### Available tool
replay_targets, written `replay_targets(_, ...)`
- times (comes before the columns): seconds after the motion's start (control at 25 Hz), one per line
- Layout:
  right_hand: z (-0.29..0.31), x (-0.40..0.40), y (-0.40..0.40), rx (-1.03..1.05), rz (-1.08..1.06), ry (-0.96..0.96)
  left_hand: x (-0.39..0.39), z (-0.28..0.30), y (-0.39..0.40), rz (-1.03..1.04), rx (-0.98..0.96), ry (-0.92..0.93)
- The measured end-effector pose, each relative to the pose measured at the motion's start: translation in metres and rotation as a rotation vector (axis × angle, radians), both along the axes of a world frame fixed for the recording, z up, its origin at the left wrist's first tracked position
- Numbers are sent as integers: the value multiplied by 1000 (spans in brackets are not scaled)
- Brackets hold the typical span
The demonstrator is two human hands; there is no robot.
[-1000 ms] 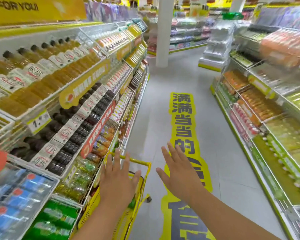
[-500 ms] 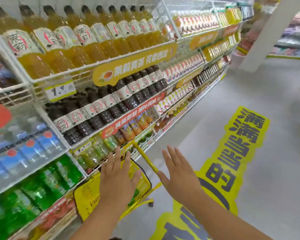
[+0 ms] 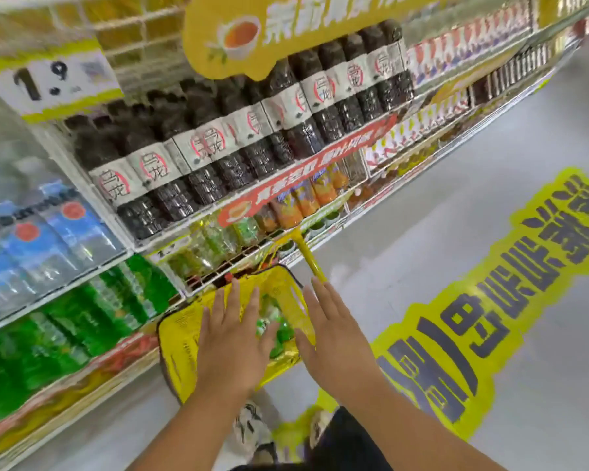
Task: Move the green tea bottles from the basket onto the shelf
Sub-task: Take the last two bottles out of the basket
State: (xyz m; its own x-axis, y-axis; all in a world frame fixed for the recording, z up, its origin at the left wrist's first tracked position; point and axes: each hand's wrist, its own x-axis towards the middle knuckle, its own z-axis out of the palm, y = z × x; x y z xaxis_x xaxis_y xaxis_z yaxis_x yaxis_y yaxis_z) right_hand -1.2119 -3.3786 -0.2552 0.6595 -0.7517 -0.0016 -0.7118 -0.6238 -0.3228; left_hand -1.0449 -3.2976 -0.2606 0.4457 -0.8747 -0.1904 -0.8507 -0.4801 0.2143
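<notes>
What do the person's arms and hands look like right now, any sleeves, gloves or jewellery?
Both forearms are bare as far as the picture shows: no sleeves reach into view. The left hand and the right hand wear no gloves, and no rings, watch or bracelets show on the fingers or wrists. The picture is somewhat blurred, so very small details cannot be ruled out.

both forearms are bare to the frame's lower edge, with no sleeve, watch or band visible on either. the left hand (image 3: 233, 338) and right hand (image 3: 334, 338) are bare, with no glove and no ring to be seen, and the fingernails look short and plain, though blur limits the check. below the arms, a dark garment (image 3: 347, 440) shows at the bottom edge, and one shoe (image 3: 249, 426) is pale with dark markings, its detail too blurred to read.
</notes>
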Motion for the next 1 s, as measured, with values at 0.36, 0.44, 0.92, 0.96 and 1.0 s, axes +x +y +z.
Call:
replay_targets(0.36,-210,44,-58,266,174,89,-4,-206,-35,172,117,105)
replay_targets(0.44,-269,52,-70,274,213,104,-6,-264,-39,240,142,114)
replay_targets(0.92,-463,75,-105,561,71,157,-27,-450,-58,475,363,316)
replay_targets(0.96,-469,77,-107,579,42,161,-28,-456,-59,496,365,347)
replay_targets(1.0,-477,79,-109,596,17,174,-28,-462,-60,515,368,367)
